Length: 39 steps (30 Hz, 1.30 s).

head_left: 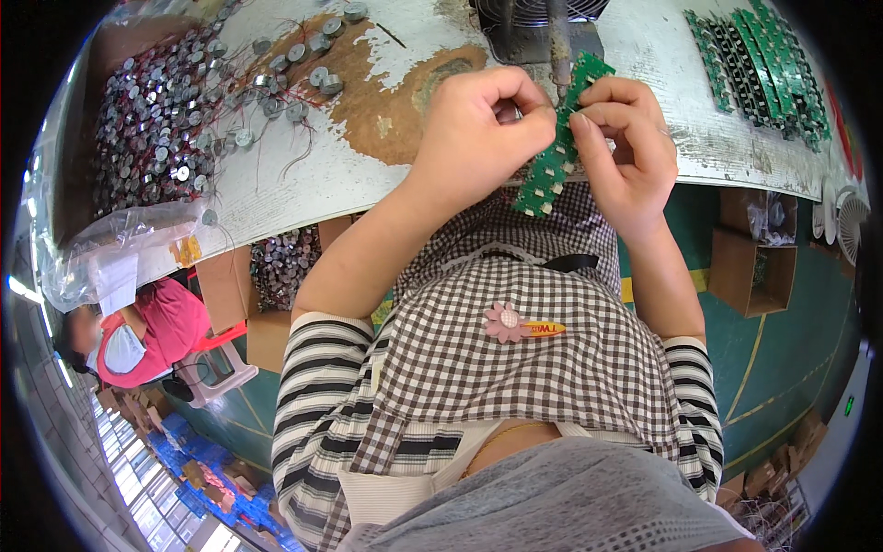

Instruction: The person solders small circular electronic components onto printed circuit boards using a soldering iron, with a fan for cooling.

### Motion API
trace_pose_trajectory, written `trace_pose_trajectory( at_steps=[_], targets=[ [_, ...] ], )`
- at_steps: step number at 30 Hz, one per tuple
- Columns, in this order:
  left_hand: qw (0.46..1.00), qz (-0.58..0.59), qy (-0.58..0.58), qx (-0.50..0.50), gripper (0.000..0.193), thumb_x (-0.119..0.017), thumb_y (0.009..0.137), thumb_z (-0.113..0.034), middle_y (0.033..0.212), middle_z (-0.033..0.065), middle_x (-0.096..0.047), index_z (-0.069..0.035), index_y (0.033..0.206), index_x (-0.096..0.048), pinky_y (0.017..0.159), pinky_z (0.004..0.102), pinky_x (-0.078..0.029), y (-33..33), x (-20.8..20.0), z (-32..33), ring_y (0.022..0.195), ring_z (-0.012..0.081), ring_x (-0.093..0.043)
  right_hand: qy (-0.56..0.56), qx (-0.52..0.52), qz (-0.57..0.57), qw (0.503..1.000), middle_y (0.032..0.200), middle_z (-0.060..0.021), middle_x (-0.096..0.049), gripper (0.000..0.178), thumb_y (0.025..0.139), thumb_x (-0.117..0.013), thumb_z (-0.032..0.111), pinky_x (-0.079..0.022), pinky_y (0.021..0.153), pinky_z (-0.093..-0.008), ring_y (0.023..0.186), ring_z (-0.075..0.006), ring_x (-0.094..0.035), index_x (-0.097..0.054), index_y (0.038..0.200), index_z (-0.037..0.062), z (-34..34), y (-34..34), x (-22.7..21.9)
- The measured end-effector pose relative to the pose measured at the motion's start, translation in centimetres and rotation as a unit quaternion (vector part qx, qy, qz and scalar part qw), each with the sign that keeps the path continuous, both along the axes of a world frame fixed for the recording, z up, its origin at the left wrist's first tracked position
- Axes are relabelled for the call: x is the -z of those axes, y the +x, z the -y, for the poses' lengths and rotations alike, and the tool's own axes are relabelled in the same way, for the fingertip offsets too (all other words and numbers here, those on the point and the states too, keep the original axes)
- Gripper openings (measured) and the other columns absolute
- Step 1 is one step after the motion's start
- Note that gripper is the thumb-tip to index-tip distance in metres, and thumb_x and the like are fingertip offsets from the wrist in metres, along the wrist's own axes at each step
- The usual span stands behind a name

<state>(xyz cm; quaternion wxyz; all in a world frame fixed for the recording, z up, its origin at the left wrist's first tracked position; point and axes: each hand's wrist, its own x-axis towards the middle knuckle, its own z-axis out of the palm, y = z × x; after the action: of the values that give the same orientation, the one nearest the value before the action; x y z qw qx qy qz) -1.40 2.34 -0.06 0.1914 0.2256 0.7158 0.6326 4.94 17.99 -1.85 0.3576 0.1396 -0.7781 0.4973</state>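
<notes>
A long green circuit board strip [543, 175] with small pale connectors along it is held upright and tilted over the table's near edge. My right hand [633, 152] is closed on its right edge, thumb and fingers pinching it. My left hand [487, 133] is closed at the strip's left edge, fingers curled and thumb tip against the fingers; what lies inside its pinch is hidden. Just beyond the hands, a soldering iron [558, 41] points down, its tip close to the strip's upper part. Loose small round metal motors [320, 75] with thin red wires lie left of my left hand.
A large heap of motors [152, 129] fills the left end of the white worktable [368, 189]. Rows of green boards [759, 69] lie at the far right. A black fan [538, 11] stands behind the iron. Cardboard boxes [752, 271] sit below. A person in pink [166, 327] sits at the left.
</notes>
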Motion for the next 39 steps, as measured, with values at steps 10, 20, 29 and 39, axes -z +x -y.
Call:
trace_pose_trajectory(
  at_steps=[10, 20, 29, 39],
  targets=[
    [0.999, 0.014, -0.026, 0.013, 0.007, -0.064, 0.077, -0.006, 0.064, -0.0035, -0.055, 0.0, 0.074, -0.061, 0.051, 0.0185, -0.038, -0.1, 0.0, 0.1, 0.059, 0.0011, -0.047, 0.031, 0.053, -0.012, 0.998, 0.096, -0.0168, -0.058, 0.009, 0.077, -0.064, -0.007, -0.048, 0.064, -0.0254, 0.08, -0.0208, -0.057, -0.058, 0.082, -0.0029, 0.3, 0.2, 0.4],
    [0.847, -0.432, -0.238, -0.2, 0.034, -0.07, 0.076, -0.031, 0.081, 0.0144, -0.064, 0.0, 0.087, -0.066, 0.063, 0.0373, -0.051, -9.6, -3.3, 6.5, 0.071, 0.0257, -0.064, -0.15, 0.006, 0.096, 0.984, 0.097, -0.0128, -0.058, 0.005, 0.088, -0.055, -0.004, -0.044, 0.057, -0.0189, 0.065, -0.0075, -0.053, -0.054, 0.083, -0.0029, 0.3, 0.4, 1.4],
    [0.772, -0.37, -0.46, -0.238, 0.028, -0.057, 0.078, -0.019, 0.092, 0.0207, -0.063, 0.006, 0.087, -0.067, 0.085, 0.0432, -0.047, -17.4, 2.2, 5.2, 0.099, 0.0369, -0.055, -0.153, -0.004, 0.086, 0.984, 0.105, -0.0198, -0.055, 0.008, 0.093, -0.047, 0.005, -0.047, 0.061, -0.021, 0.064, -0.0115, -0.056, -0.045, 0.088, -0.0014, -1.2, 0.6, 3.2],
    [0.778, -0.452, -0.122, -0.419, 0.018, -0.062, 0.08, -0.025, 0.064, 0.0146, -0.064, -0.007, 0.078, -0.066, 0.059, 0.042, -0.05, -16.6, -0.4, 7.6, 0.059, 0.0313, -0.063, -0.14, -0.042, 0.109, 0.983, 0.108, -0.0191, -0.054, 0.003, 0.087, -0.049, -0.005, -0.049, 0.062, -0.0227, 0.068, -0.0133, -0.057, -0.051, 0.087, -0.0039, -0.4, 0.4, 2.1]
  ],
)
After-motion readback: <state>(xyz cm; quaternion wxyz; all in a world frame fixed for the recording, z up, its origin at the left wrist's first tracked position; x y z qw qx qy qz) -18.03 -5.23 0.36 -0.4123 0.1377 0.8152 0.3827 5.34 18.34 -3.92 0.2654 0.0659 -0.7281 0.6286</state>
